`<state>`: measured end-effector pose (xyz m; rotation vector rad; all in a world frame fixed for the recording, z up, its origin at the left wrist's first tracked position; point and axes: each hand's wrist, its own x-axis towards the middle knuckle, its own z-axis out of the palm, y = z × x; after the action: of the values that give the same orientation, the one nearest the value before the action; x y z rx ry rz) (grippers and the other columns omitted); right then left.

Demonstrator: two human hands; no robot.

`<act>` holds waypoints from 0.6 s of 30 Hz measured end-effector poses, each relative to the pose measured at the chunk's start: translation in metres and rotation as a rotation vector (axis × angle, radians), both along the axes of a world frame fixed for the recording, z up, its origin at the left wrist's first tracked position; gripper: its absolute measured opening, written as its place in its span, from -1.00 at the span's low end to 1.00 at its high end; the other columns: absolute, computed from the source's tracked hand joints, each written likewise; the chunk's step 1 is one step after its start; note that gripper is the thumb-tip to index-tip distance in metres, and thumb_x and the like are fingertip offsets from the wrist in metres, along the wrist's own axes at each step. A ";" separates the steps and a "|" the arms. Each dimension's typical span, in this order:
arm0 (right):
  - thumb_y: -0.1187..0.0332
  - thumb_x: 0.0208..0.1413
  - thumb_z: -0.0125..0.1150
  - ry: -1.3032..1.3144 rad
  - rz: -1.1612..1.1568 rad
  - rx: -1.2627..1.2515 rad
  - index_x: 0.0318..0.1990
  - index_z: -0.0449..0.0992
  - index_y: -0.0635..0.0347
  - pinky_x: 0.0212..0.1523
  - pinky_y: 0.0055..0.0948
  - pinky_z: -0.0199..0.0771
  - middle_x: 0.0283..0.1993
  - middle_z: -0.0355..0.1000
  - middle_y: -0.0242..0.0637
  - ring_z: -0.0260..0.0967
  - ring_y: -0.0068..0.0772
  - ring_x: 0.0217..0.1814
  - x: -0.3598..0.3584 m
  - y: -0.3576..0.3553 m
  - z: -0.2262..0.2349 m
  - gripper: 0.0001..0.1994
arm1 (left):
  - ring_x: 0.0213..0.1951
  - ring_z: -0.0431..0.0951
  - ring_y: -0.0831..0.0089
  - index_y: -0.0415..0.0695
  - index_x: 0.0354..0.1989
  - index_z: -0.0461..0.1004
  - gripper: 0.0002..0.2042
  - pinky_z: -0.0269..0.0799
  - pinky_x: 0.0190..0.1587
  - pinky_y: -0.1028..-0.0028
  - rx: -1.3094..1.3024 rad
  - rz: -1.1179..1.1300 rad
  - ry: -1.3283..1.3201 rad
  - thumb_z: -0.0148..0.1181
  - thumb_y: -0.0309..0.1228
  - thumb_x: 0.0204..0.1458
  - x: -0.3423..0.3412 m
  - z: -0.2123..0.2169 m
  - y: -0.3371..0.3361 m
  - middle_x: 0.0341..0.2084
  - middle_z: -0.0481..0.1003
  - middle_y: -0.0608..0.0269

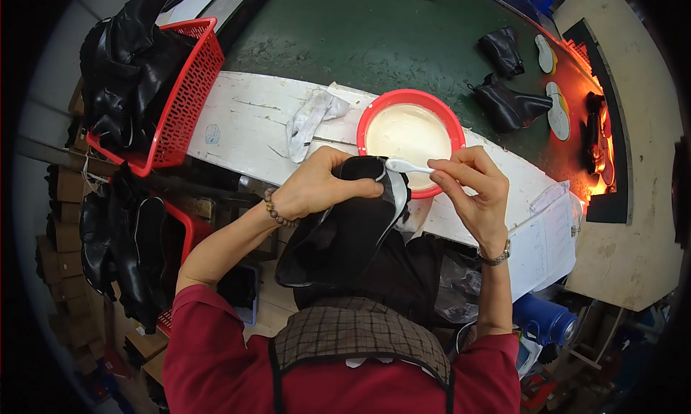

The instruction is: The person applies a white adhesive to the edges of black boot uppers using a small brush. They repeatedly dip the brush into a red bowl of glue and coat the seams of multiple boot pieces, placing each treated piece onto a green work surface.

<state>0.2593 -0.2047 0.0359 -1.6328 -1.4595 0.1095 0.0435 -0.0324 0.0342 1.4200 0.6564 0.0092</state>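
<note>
My left hand (317,187) is closed around the upper edge of a black boot upper (338,234), holding it tilted over my lap. A wet-looking white band runs along the edge of its opening. Between the thumb and fingers of my right hand (471,187) is a slim white brush-like tool (410,167); its broad end touches the boot's edge, and any bristles are hidden. Just beyond my hands, a red basin (366,119) holds a creamy off-white liquid (407,132). A crumpled whitish cloth (309,126) lies left of the basin.
At left, a red basket (191,101) is heaped with black boots, with more black boots (137,248) below. A dark green belt (345,40) carries black boots (507,105) and pale soles (558,112) near a glowing heater (601,148). Papers (547,248) and a blue flask (543,319) are at right.
</note>
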 end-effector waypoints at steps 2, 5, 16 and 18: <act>0.42 -0.02 0.53 -0.100 0.039 0.002 -0.20 0.76 0.13 -0.42 -0.49 0.40 -0.34 0.50 -0.38 0.44 -0.51 -0.41 0.004 -0.001 0.004 -0.80 | -0.33 0.62 0.63 -0.27 -0.23 0.68 -0.82 0.55 -0.23 0.57 -0.033 0.038 0.005 0.46 -0.43 0.07 -0.001 0.003 0.003 -0.37 0.67 0.31; 0.42 -0.04 0.53 -0.158 0.097 -0.017 -0.23 0.76 0.13 -0.42 -0.48 0.43 -0.36 0.51 -0.37 0.47 -0.47 -0.41 0.005 -0.003 0.011 -0.82 | -0.35 0.61 0.64 -0.27 -0.24 0.68 -0.82 0.54 -0.25 0.57 -0.051 0.119 -0.009 0.48 -0.42 0.06 -0.005 0.009 0.008 -0.38 0.67 0.32; 0.42 0.01 0.51 -0.077 0.075 -0.004 -0.25 0.75 0.13 -0.47 -0.49 0.40 -0.37 0.51 -0.38 0.47 -0.48 -0.45 -0.002 0.009 0.010 -0.87 | -0.31 0.61 0.66 -0.30 -0.15 0.69 -0.75 0.52 -0.17 0.61 -0.002 -0.091 -0.058 0.49 -0.43 0.03 -0.003 0.002 0.008 -0.34 0.68 0.33; 0.42 0.02 0.51 -0.152 0.090 0.047 -0.25 0.75 0.12 -0.48 -0.49 0.40 -0.36 0.51 -0.38 0.48 -0.48 -0.45 -0.003 0.016 0.012 -0.87 | -0.31 0.61 0.66 -0.31 -0.15 0.69 -0.74 0.53 -0.17 0.60 -0.021 -0.066 -0.042 0.49 -0.42 0.04 -0.002 0.008 0.010 -0.35 0.68 0.32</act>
<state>0.2560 -0.1885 0.0474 -1.5664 -1.6392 0.0012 0.0417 -0.0226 0.0427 1.4166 0.5735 -0.0199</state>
